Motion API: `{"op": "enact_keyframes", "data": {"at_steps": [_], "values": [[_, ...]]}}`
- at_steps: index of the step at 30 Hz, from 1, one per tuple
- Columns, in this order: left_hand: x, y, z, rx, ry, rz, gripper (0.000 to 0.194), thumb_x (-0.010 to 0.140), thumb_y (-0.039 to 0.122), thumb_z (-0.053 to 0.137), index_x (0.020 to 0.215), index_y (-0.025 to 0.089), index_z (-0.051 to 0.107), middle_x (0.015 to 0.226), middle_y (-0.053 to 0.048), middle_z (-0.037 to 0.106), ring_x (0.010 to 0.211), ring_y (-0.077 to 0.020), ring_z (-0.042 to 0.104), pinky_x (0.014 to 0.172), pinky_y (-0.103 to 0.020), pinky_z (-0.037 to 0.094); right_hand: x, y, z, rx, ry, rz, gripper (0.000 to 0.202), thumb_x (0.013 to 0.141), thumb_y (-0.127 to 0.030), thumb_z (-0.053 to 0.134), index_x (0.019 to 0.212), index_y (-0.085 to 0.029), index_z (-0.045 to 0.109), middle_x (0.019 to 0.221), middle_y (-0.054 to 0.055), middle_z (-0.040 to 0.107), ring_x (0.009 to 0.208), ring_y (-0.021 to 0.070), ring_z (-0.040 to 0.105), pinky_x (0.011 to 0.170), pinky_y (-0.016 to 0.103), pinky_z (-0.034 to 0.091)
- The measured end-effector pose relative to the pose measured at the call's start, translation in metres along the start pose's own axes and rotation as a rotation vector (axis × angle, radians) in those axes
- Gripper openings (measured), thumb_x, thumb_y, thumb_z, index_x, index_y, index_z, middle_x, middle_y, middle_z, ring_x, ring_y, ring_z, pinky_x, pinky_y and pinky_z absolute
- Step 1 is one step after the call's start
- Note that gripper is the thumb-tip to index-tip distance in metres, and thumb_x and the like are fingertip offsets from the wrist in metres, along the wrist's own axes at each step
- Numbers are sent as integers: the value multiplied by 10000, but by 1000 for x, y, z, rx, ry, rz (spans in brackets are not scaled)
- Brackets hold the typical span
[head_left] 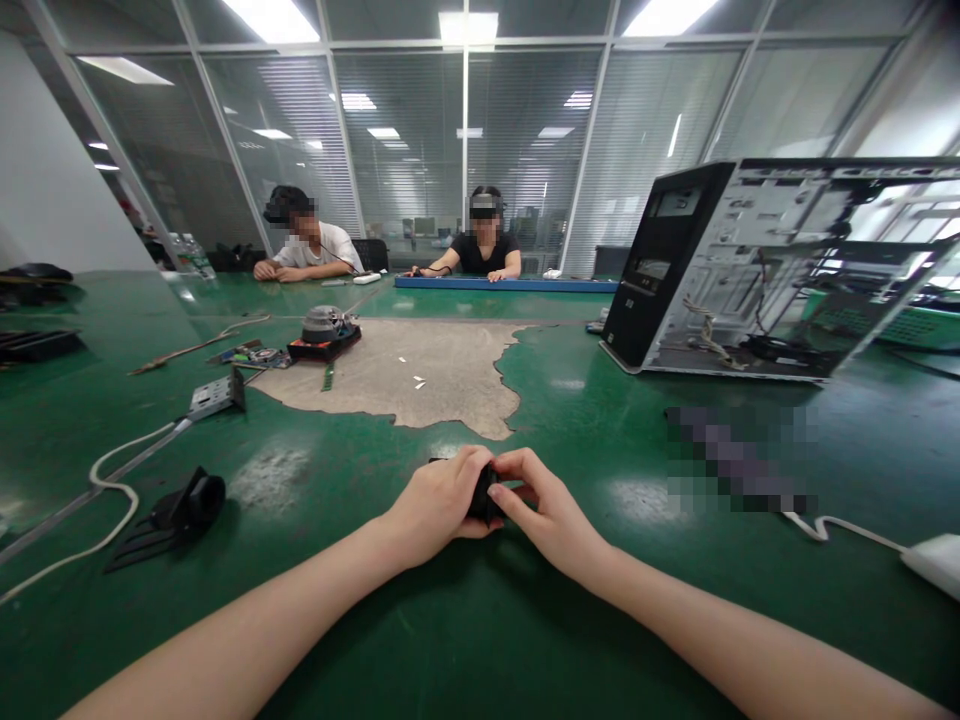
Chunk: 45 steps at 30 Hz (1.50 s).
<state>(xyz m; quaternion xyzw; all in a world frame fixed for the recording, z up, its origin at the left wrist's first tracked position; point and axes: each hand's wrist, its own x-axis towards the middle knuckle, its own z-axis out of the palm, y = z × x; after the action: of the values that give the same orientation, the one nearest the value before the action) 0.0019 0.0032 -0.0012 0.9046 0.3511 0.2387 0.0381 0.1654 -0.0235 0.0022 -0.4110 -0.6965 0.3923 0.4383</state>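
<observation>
Between my two hands, low over the green table, is a small black part [486, 492], mostly covered by fingers, so its kind does not show. My left hand [439, 500] wraps round it from the left, closed, with the thumb on top. From the right, my right hand [536, 500] pinches its edge between thumb and fingers. To the left on the table lies a black plastic piece [180, 510] with a round opening and flat prongs. Farther off stands a metal bracket [216, 394].
An open computer case [675, 270] stands at the right. Ahead, a heat sink with a fan [326, 330] and circuit boards [259, 355] lie by a bare patch [435, 370] of the tabletop. A white cable [124, 490] runs along the left. Two people sit across the table behind a blue bar [510, 285].
</observation>
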Motion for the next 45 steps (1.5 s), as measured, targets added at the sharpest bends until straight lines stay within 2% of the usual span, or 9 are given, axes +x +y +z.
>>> {"op": "enact_keyframes", "data": {"at_steps": [4, 10, 14, 20, 23, 27, 34, 39, 45], "values": [[0, 0, -1, -12, -4, 0, 594, 648, 300, 619, 1126, 205, 279, 1082, -75, 476, 870, -218, 559, 715, -343, 461, -1, -2, -1, 29, -59, 79, 174, 788, -278, 473, 938, -194, 450, 874, 25, 530, 763, 123, 547, 639, 263, 495], [-1, 1, -3, -18, -29, -18, 575, 650, 227, 602, 1125, 228, 278, 1076, -58, 475, 864, -211, 556, 713, -340, 453, -4, -4, 0, -88, -24, -100, 182, 744, -228, 530, 919, -209, 485, 949, 35, 486, 878, 145, 498, 710, 271, 484], [0, 0, -1, -26, -3, -7, 550, 663, 280, 596, 1115, 215, 289, 1059, -65, 480, 857, -213, 558, 705, -340, 460, -3, -1, 0, -23, -24, -31, 131, 780, -246, 484, 905, -208, 474, 899, 20, 493, 809, 125, 524, 687, 264, 486], [0, 0, -1, -21, -18, -25, 573, 648, 290, 613, 1113, 202, 290, 1052, -68, 486, 847, -213, 560, 702, -335, 459, -2, -2, -1, 14, -54, 56, 217, 782, -261, 483, 987, -201, 445, 937, 37, 524, 832, 139, 542, 699, 285, 490], [0, 2, -3, -20, -32, -25, 571, 644, 249, 614, 1112, 206, 290, 1062, -63, 481, 854, -208, 556, 711, -330, 456, -3, -4, -1, -50, -65, -3, 197, 769, -254, 497, 958, -202, 473, 932, 35, 514, 829, 141, 532, 699, 282, 488], [0, 3, -5, -25, -37, -20, 557, 656, 243, 601, 1114, 212, 286, 1068, -60, 476, 869, -210, 550, 719, -333, 455, -4, -3, -1, -98, -16, -91, 151, 762, -239, 508, 910, -208, 497, 965, 37, 485, 883, 147, 499, 717, 270, 483], [1, 1, -2, -32, -31, -31, 563, 652, 285, 611, 1108, 203, 292, 1040, -62, 483, 852, -218, 558, 703, -338, 458, -1, 1, 1, 68, -65, 34, 196, 780, -248, 492, 958, -210, 419, 922, 26, 508, 829, 134, 541, 674, 270, 503], [1, 1, -2, -32, -37, -41, 589, 635, 281, 626, 1111, 209, 286, 1041, -61, 487, 835, -222, 564, 689, -338, 457, -3, 1, 1, 28, -46, 56, 244, 785, -246, 480, 1012, -215, 396, 964, 45, 502, 828, 139, 540, 672, 281, 502], [1, 2, -3, -35, -44, -33, 589, 635, 239, 625, 1116, 221, 286, 1063, -51, 477, 856, -215, 557, 711, -334, 455, -5, -2, 0, -90, -22, -105, 184, 756, -208, 513, 933, -211, 463, 964, 40, 471, 898, 150, 498, 716, 271, 483]]}}
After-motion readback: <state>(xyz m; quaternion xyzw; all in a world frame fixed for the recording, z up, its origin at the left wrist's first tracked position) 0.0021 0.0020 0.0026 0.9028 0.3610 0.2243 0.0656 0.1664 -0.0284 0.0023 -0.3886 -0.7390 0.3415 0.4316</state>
